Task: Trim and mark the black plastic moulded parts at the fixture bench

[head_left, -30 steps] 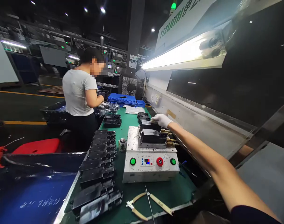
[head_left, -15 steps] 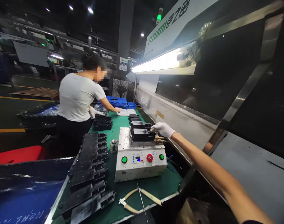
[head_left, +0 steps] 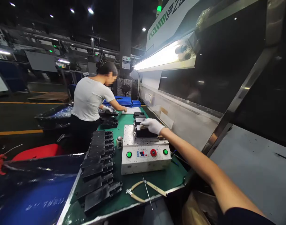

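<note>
My right hand [head_left: 152, 125], in a white glove, rests on top of a black plastic part [head_left: 143, 132] seated on the white test fixture box [head_left: 145, 153]. The fingers curl over the part's top edge. A second black part [head_left: 139, 121] sits behind it on the same fixture. The box front carries two green buttons, a red button [head_left: 153, 152] and a small display. My left hand is out of view.
A row of several black parts [head_left: 99, 162] lies along the left of the green table [head_left: 171, 178]. Pliers [head_left: 145, 191] lie near the front edge. A co-worker in a white shirt [head_left: 90, 98] leans over the far end. A blue bin [head_left: 28, 193] stands at left.
My right hand moved from the brass fittings at the fixture's right side onto the top of the front black part. The co-worker reached farther across the table.
</note>
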Available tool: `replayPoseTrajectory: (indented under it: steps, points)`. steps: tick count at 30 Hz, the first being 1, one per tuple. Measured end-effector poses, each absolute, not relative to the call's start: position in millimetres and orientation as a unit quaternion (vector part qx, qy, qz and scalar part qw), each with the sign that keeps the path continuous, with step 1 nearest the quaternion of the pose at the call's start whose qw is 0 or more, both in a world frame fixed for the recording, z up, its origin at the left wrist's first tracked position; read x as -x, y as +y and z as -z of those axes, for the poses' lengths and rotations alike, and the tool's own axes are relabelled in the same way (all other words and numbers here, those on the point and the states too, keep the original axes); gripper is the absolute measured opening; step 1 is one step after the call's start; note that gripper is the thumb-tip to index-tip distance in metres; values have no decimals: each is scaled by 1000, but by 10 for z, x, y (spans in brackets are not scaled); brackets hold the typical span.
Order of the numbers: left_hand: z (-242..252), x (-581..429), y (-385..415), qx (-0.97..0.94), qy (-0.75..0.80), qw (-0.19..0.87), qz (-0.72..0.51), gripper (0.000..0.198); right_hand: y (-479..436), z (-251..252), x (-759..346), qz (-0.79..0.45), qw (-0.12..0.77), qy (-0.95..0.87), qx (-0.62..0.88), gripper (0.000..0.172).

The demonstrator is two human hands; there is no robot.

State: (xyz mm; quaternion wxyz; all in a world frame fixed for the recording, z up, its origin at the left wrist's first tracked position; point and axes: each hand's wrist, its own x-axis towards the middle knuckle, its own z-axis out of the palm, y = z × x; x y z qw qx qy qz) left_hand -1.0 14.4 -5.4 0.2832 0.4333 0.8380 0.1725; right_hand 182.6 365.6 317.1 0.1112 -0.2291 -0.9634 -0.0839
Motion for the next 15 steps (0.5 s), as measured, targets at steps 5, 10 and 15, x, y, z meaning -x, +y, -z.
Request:
replayPoseTrajectory:
  steps: [5, 10, 15]
  points:
    - [346, -120, 30, -442, 844, 266, -149, 28, 3198, -2896, -2857, 76, 173, -932, 309, 25]
    - [375, -381, -295, -538, 802, 198, -166, 44, 2232, -1513, -3365, -13, 155, -907, 390, 28]
    - [-201, -143, -339, -540, 810, 38, -225, 53, 1742, -528, -3598, -31, 112, -860, 498, 33]
